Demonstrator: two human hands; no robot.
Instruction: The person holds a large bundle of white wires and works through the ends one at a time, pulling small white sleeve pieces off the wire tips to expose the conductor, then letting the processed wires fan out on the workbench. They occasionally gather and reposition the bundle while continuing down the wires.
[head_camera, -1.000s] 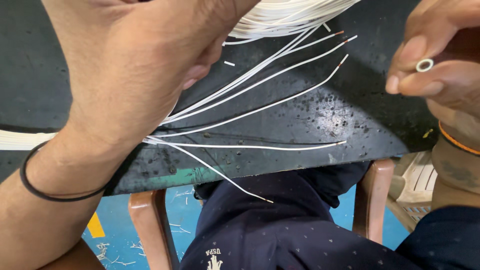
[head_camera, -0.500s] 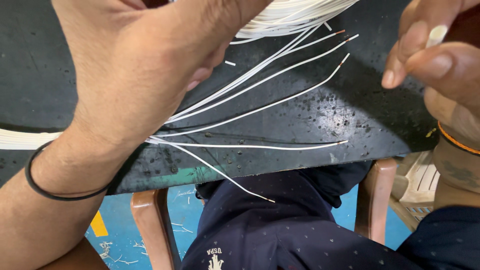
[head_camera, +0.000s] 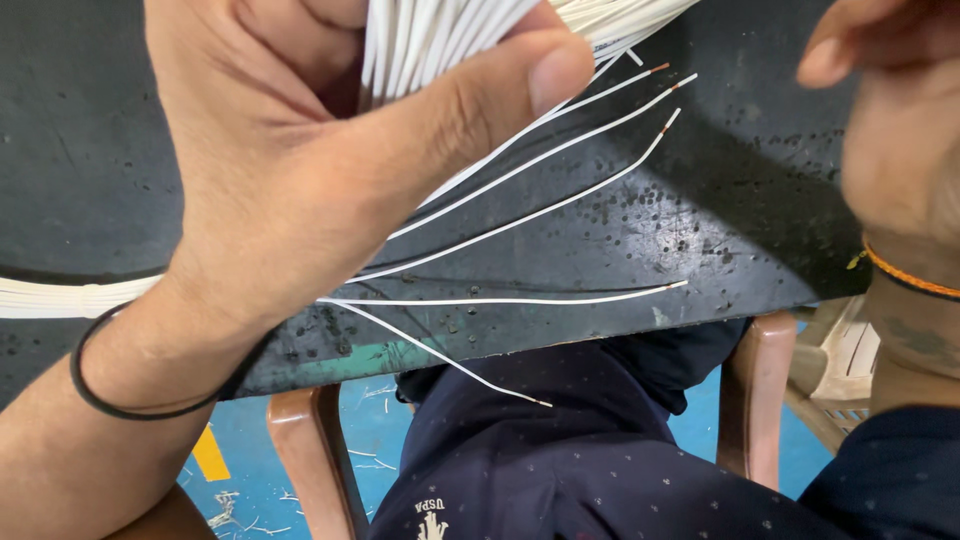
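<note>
left hand (head_camera: 300, 190) clamps a bundle of white wires (head_camera: 430, 40) at 12 o'clock over the black desk (head_camera: 700, 230).
loose wires (head_camera: 540, 180) fan toward 3 o'clock, thin, light and springy, likely slippery; best pinched near the bundle, away from the bared tips. right hand (head_camera: 890, 130) at 2 o'clock, grip unclear. scuffed desk edge, brown chair (head_camera: 310, 450), blue floor (head_camera: 380, 430) with clippings.

The right hand (head_camera: 890, 130) runs off the top edge (fingers blurred); the wire bundle (head_camera: 440, 40) is cut off there too.
</note>
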